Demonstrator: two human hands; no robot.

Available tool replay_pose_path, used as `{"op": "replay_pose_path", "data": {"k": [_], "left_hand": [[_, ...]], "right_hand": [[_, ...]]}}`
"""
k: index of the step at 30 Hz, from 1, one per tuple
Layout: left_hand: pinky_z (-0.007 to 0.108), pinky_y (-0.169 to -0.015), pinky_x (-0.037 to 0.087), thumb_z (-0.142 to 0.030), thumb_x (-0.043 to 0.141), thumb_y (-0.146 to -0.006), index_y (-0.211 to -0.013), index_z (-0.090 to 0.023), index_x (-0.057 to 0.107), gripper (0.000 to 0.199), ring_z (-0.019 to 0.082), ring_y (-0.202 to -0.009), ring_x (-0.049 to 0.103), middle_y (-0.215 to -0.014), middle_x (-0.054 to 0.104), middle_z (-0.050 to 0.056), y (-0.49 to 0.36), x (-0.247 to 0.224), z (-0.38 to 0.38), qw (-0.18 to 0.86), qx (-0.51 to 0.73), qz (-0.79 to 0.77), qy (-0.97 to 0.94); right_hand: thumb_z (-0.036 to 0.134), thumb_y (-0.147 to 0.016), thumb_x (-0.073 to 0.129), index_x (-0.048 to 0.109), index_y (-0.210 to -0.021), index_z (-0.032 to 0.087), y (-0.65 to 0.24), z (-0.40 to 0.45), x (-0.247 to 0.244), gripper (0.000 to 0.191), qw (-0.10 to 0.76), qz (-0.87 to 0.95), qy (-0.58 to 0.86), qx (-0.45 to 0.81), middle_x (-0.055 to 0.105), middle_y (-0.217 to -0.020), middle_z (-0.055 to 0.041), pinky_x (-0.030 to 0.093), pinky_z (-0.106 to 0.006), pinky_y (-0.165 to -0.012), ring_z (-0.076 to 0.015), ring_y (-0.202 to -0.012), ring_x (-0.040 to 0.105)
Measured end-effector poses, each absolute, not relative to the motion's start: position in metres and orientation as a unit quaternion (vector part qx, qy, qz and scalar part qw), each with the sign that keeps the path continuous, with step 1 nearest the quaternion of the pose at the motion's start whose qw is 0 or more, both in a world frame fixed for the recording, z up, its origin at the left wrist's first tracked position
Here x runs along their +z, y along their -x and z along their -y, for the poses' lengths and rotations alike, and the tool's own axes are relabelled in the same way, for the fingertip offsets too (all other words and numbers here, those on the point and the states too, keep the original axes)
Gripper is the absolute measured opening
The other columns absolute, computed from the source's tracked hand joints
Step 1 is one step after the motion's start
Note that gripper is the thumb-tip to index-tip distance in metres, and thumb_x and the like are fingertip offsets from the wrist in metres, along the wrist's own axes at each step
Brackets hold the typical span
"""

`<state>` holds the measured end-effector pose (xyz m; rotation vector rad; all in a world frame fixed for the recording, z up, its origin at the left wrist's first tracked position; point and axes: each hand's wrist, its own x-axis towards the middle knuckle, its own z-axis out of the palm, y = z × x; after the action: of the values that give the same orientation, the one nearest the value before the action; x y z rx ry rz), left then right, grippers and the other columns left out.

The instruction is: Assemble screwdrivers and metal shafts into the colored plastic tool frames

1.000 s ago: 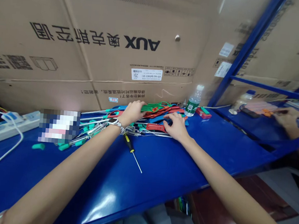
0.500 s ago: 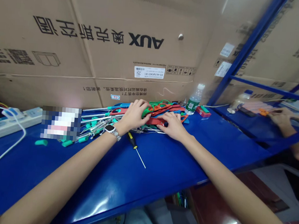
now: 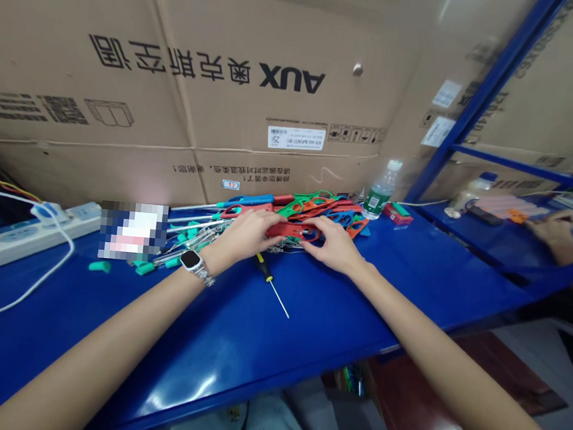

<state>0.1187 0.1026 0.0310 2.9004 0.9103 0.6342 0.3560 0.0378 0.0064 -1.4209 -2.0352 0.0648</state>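
Note:
Between my hands is a long red plastic handle shell [image 3: 289, 230] with some small metal-looking part near its right end. My left hand [image 3: 247, 238] grips its left end, thumb below and fingers above. At its right end my right hand [image 3: 337, 245] pinches it in the same way. Behind and beside the hands lies a pile of green, orange, blue and red plastic handles [image 3: 312, 207], some with loop openings. Metal rods [image 3: 195, 222] with green end pieces stick out leftward. Just in front of my left hand lies a black and yellow screwdriver [image 3: 266, 270].
A water bottle [image 3: 381, 190] and a small red box [image 3: 397, 215] stand right of the pile. At left are a white power strip [image 3: 64, 228] with a cable and a loose green piece [image 3: 99, 266]. Cardboard [image 3: 200, 114] walls the back. Another person's hand [image 3: 550, 231] works beyond the blue frame [image 3: 481, 105].
My left hand has come down from the green handles onto the left end of the red handle shell. My right hand stays at its right end. The view has shifted slightly left.

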Motion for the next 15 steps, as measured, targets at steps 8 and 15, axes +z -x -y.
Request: {"op": "replay_pose_path", "data": {"k": [8, 15], "left_hand": [[0.049, -0.101, 0.049, -0.039, 0.053, -0.103, -0.118, -0.019, 0.069, 0.03, 0.033, -0.115, 0.062, -0.121, 0.068, 0.014, -0.143, 0.023, -0.117, -0.034, 0.23, -0.351, -0.907], [0.05, -0.097, 0.052, -0.032, 0.069, -0.092, -0.114, -0.019, 0.069, 0.025, 0.037, -0.113, 0.064, -0.115, 0.07, 0.016, -0.163, 0.03, -0.139, -0.031, 0.177, -0.434, -0.883]], "right_hand": [[0.039, -0.088, 0.073, 0.074, -0.124, 0.026, -0.379, -0.039, 0.006, 0.039, 0.22, 0.739, 0.636, -0.024, 0.067, -0.118, -0.0126, 0.045, -0.056, -0.098, -0.0363, -0.117, 0.056], [0.029, -0.084, 0.071, 0.072, -0.124, 0.026, -0.387, -0.055, 0.007, 0.039, 0.257, 0.723, 0.641, 0.02, 0.067, -0.12, -0.0114, 0.041, -0.057, -0.101, -0.0357, -0.122, 0.056]]}}
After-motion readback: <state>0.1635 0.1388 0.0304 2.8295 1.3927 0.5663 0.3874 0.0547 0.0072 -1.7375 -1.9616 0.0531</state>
